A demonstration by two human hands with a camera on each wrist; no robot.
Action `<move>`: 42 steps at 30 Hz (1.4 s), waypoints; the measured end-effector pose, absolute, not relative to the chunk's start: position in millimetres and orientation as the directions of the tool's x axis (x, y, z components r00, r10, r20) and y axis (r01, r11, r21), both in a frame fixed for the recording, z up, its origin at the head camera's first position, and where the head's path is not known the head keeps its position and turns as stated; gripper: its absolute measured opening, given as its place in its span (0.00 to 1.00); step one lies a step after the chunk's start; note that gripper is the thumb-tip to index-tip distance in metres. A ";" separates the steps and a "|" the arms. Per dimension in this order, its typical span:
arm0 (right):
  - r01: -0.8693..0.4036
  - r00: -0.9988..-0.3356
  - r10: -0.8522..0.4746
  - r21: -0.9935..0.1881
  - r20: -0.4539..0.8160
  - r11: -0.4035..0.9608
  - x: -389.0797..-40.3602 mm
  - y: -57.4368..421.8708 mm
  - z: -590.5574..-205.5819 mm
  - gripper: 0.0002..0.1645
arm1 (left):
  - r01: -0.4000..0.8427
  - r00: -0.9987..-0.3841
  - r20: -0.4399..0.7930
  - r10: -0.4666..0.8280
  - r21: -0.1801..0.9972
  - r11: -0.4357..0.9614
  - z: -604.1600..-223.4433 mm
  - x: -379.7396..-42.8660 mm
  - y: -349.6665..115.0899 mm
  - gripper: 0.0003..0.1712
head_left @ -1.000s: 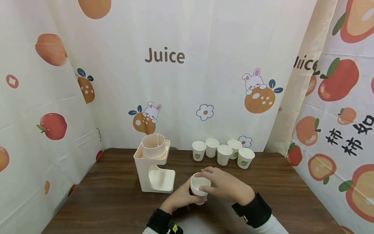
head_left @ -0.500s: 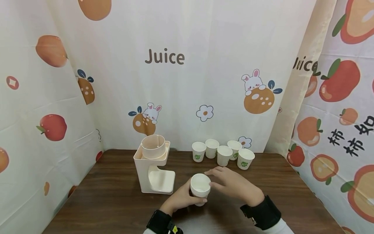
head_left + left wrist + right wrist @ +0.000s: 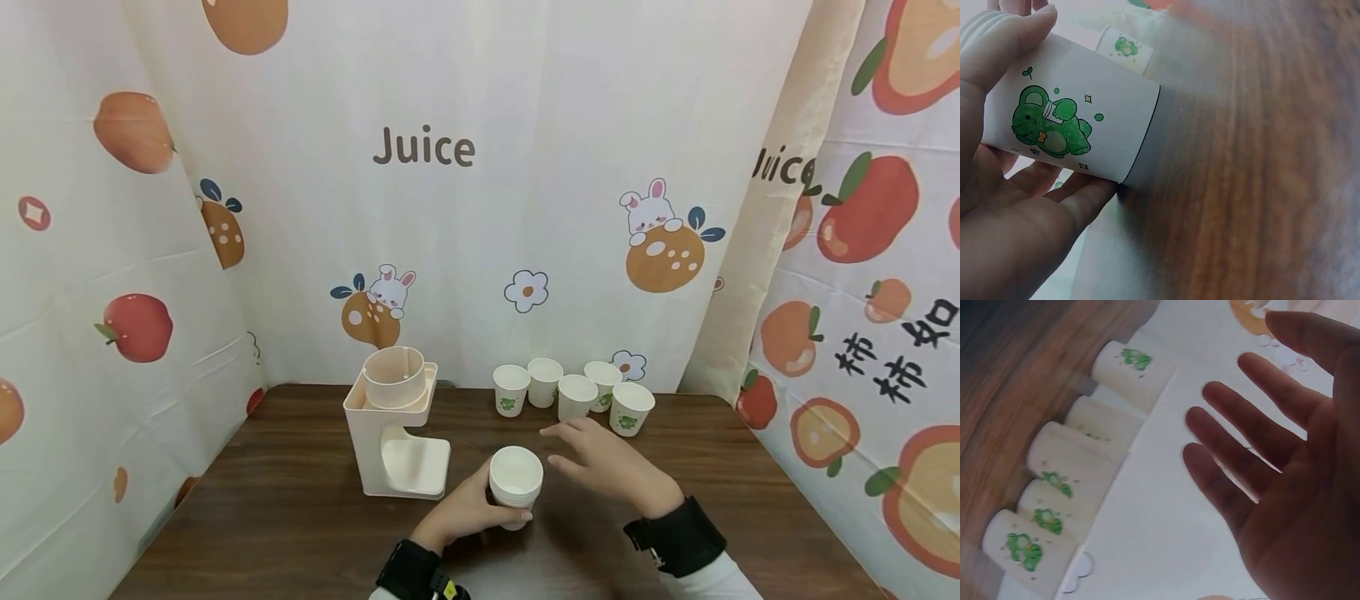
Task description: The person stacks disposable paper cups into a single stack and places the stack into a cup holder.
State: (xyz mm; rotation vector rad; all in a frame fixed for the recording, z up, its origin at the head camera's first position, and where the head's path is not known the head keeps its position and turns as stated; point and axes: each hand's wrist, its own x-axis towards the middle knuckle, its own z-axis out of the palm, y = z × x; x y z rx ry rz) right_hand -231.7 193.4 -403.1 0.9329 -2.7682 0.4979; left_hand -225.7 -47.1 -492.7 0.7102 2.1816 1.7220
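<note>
A stack of white paper cups (image 3: 516, 477) stands near the table's front middle, several rims nested together. My left hand (image 3: 472, 502) grips it from the left, thumb across the near side and fingers behind. In the left wrist view the outer paper cup (image 3: 1072, 112) shows a green bear print, its base at the wood. My right hand (image 3: 607, 467) hovers just right of the stack with fingers spread and nothing in them. Several single paper cups (image 3: 632, 408) stand beyond it; in the right wrist view they line up beside the open right hand (image 3: 1285, 456).
A cream dispenser-like stand (image 3: 375, 442) with a round tub (image 3: 394, 377) on top is left of the cups. Its flat foot (image 3: 420, 465) reaches toward my left hand. Printed curtains (image 3: 480, 217) close off the back and sides of the brown table (image 3: 285, 500).
My right hand has drawn its fingers out of the top cup's mouth and moved right, away from the stack. The left hand keeps its grip; the single cups stay put.
</note>
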 end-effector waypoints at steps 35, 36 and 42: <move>-0.412 -0.855 -0.299 -0.203 0.423 0.888 -319.2 221.2 -439.3 0.31 | 0.213 -0.837 0.109 0.536 0.968 0.136 -493.3 -227.2 -46.9 0.46; -0.405 -0.860 -0.296 -0.203 0.416 0.891 -321.4 220.9 -439.9 0.31 | 0.215 -0.836 0.112 0.537 0.967 0.134 -493.3 -227.3 -46.8 0.46; -0.378 -0.876 -0.284 -0.191 0.391 0.906 -333.2 220.4 -444.3 0.34 | 0.227 -0.833 0.121 0.539 0.965 0.133 -493.9 -228.1 -46.4 0.45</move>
